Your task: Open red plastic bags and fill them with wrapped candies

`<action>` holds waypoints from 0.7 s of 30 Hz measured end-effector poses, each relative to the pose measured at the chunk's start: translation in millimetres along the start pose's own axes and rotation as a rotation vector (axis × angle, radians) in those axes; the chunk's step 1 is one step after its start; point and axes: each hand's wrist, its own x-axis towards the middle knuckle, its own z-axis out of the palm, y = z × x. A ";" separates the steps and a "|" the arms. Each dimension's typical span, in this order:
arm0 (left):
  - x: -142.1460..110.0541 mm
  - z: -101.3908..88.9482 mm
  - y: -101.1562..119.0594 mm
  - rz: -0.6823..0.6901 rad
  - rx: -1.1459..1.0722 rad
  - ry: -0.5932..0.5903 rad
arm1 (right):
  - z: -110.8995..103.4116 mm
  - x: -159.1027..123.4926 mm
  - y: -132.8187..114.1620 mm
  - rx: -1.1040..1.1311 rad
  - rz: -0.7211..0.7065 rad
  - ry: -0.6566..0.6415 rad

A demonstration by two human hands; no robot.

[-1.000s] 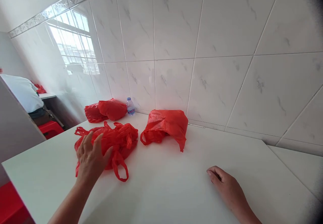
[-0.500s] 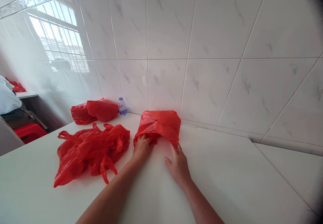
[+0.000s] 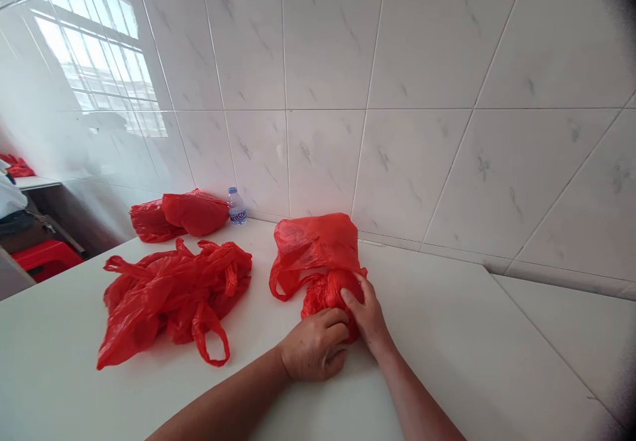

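Note:
A red plastic bag (image 3: 318, 239) lies on the white table (image 3: 427, 355) near the tiled wall, its mouth and one handle loop facing me. A crumpled bundle of thin red plastic (image 3: 320, 292) bulges at that mouth. My left hand (image 3: 315, 347) is closed, its curled fingers pressed to the bundle's near side. My right hand (image 3: 370, 312) wraps round the bundle's right side, the thumb on top. Both bag and bundle are the same red, so where one ends is hard to see.
Loose red plastic bags with handles (image 3: 173, 295) lie in a heap on the left. Behind them are packed red bags (image 3: 193, 212) and a small water bottle (image 3: 237, 208) by the wall. A red stool (image 3: 47, 260) and part of a person (image 3: 10, 199) show at far left.
The bundle has come into view at the bag's mouth, toward me. My left hand has moved out of the bag, nearer and to the right; my right hand now grips the bundle.

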 end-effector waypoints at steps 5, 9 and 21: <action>2.9 -7.9 -16.4 -0.228 0.035 0.162 | -12.7 -11.9 3.0 -0.119 -0.021 -0.131; 13.7 -10.4 -49.6 -0.318 0.011 0.086 | -27.4 -30.6 8.6 -0.234 -0.056 -0.065; 29.4 -1.4 -34.1 -0.506 -0.170 0.157 | -112.9 -54.9 3.0 0.277 0.290 0.099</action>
